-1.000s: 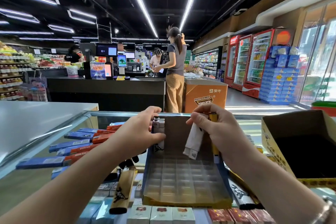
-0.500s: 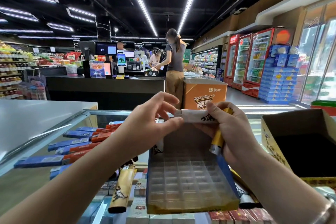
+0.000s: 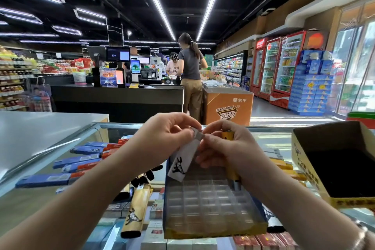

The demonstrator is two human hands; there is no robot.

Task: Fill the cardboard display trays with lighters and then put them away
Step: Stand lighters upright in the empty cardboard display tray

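1. One cardboard display tray (image 3: 211,207), its cells unfilled, lies on the glass desk (image 3: 85,148).
2. Above it, a white lighter (image 3: 183,160) is pinched by the left hand (image 3: 162,140) and right hand (image 3: 229,148).
3. A yellow lighter (image 3: 228,134) is also gripped in the right hand.

蒙牛 and 随变 on orange freezer chest (image 3: 228,105), Coca-Cola script on red cooler (image 3: 279,98)

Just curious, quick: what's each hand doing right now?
Left hand: pinches the top of the white lighter.
Right hand: pinches the same lighter and holds a yellow lighter.
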